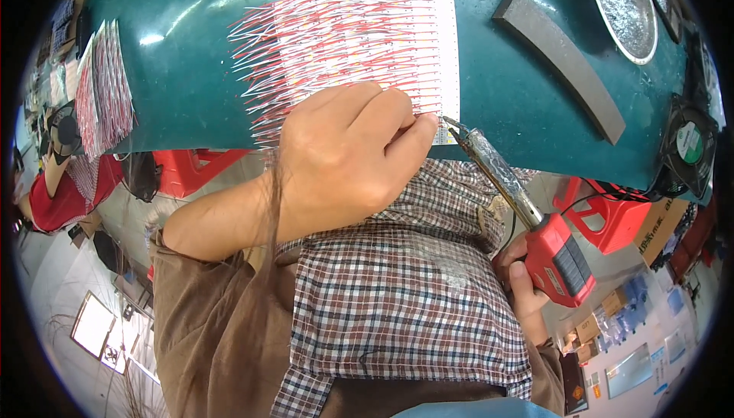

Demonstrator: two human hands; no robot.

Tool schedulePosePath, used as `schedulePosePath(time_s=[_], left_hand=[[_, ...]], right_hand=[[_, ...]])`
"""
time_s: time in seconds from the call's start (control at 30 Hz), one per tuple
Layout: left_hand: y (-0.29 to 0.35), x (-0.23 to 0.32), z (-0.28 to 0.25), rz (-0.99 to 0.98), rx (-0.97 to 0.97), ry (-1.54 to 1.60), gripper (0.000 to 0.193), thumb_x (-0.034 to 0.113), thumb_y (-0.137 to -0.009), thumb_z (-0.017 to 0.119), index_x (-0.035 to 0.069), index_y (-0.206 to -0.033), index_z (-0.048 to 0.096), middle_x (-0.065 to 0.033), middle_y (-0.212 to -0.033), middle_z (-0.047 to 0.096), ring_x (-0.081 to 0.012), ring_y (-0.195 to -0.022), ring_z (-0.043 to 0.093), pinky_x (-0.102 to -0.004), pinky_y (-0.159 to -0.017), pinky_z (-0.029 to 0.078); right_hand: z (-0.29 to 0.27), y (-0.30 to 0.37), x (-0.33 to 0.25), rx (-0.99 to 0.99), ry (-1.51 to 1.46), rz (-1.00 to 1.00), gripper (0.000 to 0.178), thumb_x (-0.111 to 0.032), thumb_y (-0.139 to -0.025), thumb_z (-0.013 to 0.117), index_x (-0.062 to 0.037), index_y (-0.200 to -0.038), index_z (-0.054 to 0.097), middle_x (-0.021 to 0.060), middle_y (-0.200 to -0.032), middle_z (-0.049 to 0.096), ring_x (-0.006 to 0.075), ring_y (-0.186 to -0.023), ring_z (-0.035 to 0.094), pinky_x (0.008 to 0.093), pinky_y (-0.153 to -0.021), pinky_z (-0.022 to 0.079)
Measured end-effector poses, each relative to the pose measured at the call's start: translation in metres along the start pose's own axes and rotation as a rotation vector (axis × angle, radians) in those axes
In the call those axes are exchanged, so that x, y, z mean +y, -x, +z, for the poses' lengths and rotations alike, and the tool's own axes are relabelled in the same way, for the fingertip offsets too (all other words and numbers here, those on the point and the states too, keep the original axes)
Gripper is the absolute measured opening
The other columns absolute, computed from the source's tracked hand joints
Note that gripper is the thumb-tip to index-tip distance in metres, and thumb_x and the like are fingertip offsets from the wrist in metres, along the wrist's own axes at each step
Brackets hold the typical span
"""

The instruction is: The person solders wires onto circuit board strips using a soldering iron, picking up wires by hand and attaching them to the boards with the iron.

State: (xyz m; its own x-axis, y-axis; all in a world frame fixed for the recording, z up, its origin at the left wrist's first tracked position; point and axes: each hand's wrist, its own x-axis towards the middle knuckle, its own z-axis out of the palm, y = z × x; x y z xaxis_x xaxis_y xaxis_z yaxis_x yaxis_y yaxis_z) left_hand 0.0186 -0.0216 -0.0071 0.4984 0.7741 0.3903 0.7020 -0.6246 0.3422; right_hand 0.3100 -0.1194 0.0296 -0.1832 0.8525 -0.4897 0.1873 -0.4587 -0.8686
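At the near edge of the green tabletop (483, 105), in the head view, I have the white panel (448, 28) of red and white wires (348, 32), its right-hand border bare. My left hand (344, 147) lies over its near part, thumb and forefinger brought together by the near right corner; I cannot tell whether a wire is pinched there. My right hand (526, 290), off the near edge, is wrapped round the red-handled soldering iron (562, 261), its tip close by those fingertips. A dark curved bar (562, 63) lies toward the right edge. I judge the step to be soldering wire ends along that border; next I would need a steady left hand and a light, exact touch of the tip, clear of my fingers.
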Motion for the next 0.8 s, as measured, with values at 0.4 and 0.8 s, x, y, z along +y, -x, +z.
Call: schedulePosePath(time_s=[0.4,0.8], left_hand=[[-0.001,0.001,-0.003,-0.014,-0.033,0.030,0.034,0.002,-0.055,0.068,0.006,-0.089,0.070,0.0004,-0.065,0.051,-0.0123,-0.053,0.051,-0.0244,-0.044,0.039],[-0.001,0.004,-0.002,-0.033,-0.011,-0.001,0.035,0.002,-0.056,0.068,0.005,-0.091,0.070,0.0003,-0.065,0.050,-0.0124,-0.053,0.050,-0.0244,-0.044,0.039]], right_hand=[[0.000,0.001,0.001,-0.006,-0.030,0.056,0.009,-0.003,-0.083,0.053,0.0026,-0.090,0.056,0.0053,-0.075,0.053,0.0145,-0.067,0.050,0.0288,-0.066,0.043],[0.009,0.002,0.002,0.092,-0.034,0.034,0.014,-0.010,-0.082,0.056,0.0014,-0.089,0.052,0.0062,-0.075,0.051,0.0136,-0.064,0.047,0.0274,-0.061,0.041]])
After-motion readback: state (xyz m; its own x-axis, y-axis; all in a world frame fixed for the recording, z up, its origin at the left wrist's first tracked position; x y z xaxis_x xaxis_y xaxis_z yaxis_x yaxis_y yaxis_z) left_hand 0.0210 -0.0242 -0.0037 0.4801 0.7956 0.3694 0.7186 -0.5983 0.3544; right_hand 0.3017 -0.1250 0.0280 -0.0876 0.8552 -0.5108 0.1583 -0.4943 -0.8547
